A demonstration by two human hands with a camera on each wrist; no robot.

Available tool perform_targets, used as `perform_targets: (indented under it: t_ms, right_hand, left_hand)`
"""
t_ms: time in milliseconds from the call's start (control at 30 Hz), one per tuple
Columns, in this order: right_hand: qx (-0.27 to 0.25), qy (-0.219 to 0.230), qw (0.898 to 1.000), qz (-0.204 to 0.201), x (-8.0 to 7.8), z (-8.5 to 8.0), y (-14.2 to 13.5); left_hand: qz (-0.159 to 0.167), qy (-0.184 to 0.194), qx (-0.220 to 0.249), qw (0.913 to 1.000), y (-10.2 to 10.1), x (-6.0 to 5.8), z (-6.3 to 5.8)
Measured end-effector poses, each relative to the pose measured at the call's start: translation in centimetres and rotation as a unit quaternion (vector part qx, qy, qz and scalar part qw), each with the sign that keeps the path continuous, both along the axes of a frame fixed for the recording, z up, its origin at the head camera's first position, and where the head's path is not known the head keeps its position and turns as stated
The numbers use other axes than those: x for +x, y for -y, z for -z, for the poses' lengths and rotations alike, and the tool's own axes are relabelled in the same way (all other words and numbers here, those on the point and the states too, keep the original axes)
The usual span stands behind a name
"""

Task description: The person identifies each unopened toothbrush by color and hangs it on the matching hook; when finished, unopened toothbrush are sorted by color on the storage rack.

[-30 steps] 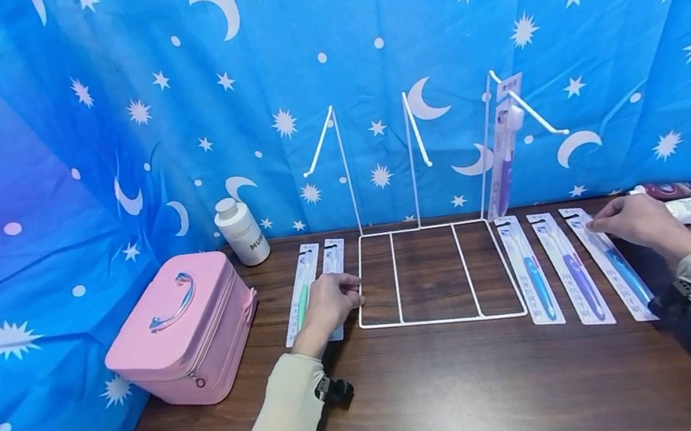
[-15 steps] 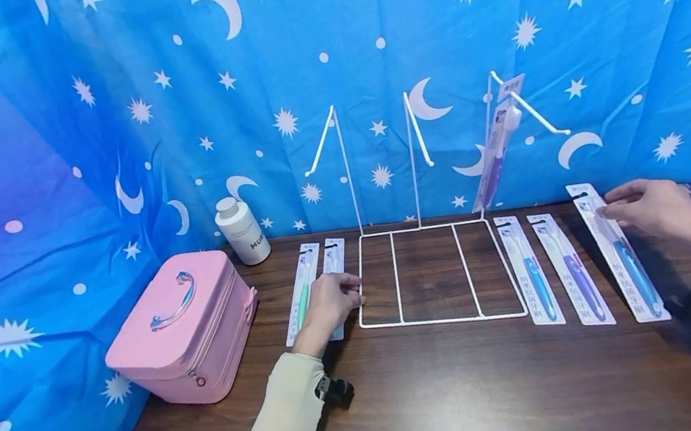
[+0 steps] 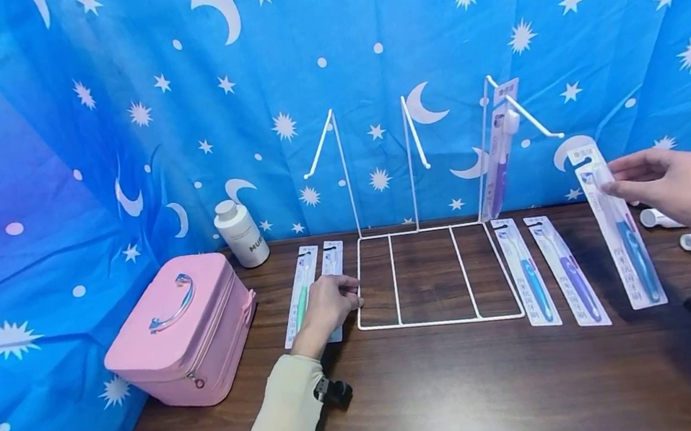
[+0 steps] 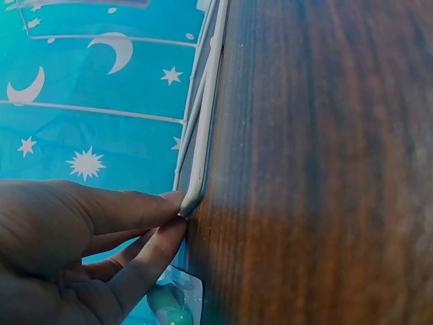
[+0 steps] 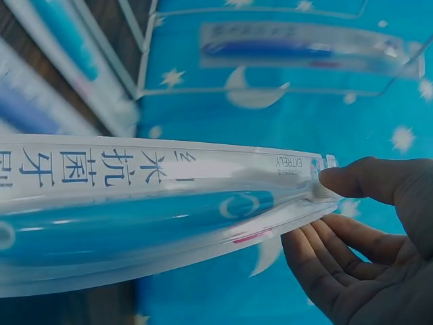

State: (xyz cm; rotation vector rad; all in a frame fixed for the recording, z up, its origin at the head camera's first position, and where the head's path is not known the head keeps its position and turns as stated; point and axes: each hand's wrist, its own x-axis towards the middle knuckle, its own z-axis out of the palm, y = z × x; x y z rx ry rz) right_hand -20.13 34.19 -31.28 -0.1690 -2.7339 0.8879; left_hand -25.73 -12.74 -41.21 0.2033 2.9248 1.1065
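My right hand (image 3: 686, 189) pinches a packaged blue toothbrush (image 3: 629, 236) near its upper end, thumb on one side and fingers on the other. The pack stands tilted above the right side of the table, its handle end lowest. In the right wrist view the blue handle (image 5: 135, 217) shows through clear plastic. My left hand (image 3: 329, 303) pinches the front left corner of a white wire rack (image 3: 441, 324) between thumb and fingertips. From the rack's right hook hangs a packaged purple toothbrush (image 3: 498, 166); its middle and left hooks carry nothing.
Right of the rack lie a blue toothbrush pack (image 3: 533, 282) and a purple one (image 3: 573, 280). A green toothbrush pack (image 3: 299, 301) and another pack (image 3: 331, 257), partly under my left hand, lie left. Beyond stand a white bottle (image 3: 242, 236) and pink case (image 3: 177, 332). Tubes (image 3: 660, 218) lie far right.
My right hand has lifted the blue toothbrush pack off the table and brought it up and slightly right. The hanging purple pack swung left and back. My left hand stays at the rack's corner.
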Motion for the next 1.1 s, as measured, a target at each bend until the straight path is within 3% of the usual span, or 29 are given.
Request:
perform_targets:
  t_ms: [433,633,867,1100]
  right_hand:
    - [-0.053,-0.107,0.993,-0.01,3.6,-4.9,3.8]
    - [-0.11,-0.203,0.972,-0.047,4.8,-6.5,5.8]
    - [-0.148,-0.276,0.946,-0.086,6.6,-8.3,7.8]
    - [-0.106,-0.286,0.945,-0.114,8.0,-8.4,10.7]
  left_hand:
    - [-0.008,0.01,0.0,0.9999,-0.1,0.1,-0.1]
    - [-0.008,0.012,0.001,0.9999,-0.2,0.1,-0.1]
    - [-0.006,0.01,0.006,0.9999,-0.1,-0.1,0.0]
    - [-0.008,0.006,-0.001,0.9999,-0.2,-0.2,0.3]
